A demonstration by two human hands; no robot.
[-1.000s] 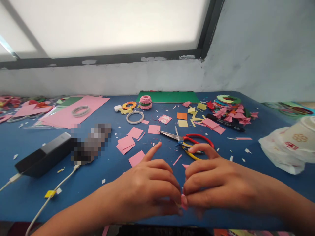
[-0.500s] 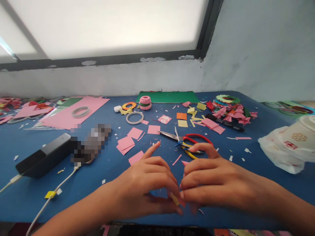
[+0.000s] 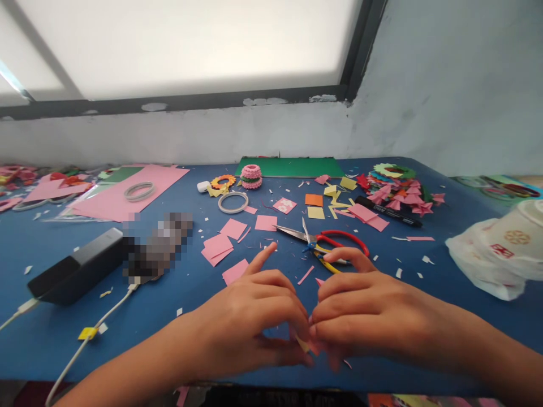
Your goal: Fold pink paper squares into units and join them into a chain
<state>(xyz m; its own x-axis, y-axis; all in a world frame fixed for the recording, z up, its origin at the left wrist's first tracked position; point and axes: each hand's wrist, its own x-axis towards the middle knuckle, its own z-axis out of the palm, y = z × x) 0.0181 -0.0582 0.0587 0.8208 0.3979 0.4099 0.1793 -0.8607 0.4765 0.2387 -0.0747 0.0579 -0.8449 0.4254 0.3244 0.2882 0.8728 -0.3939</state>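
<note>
My left hand [image 3: 258, 322] and my right hand [image 3: 373, 316] meet low over the table's front. Between their fingertips is a small folded piece of pink and yellow paper [image 3: 302, 345], mostly hidden and a little blurred. The left thumb and fingers pinch it from one side, with the left index finger stretched forward. My right fingers close on its other side, their tips out of sight. Just beyond the right hand lie red-handled scissors [image 3: 341, 234] and yellow-and-blue pliers [image 3: 313, 246], crossing each other. Pink paper squares [image 3: 217, 249] lie ahead of the left hand.
On the blue table [image 3: 156, 333], a black power bank [image 3: 78, 265] and a blurred-out object with a white cable [image 3: 114, 308] stand left. A bagged cup [image 3: 500, 249] is at right. Behind are a black marker [image 3: 388, 212], tape rings [image 3: 233, 202] and stacked paper rings [image 3: 251, 177].
Both hands stay in nearly the same place. The fingertips have shifted slightly around the folded paper, with a bit more pink showing near the right fingers.
</note>
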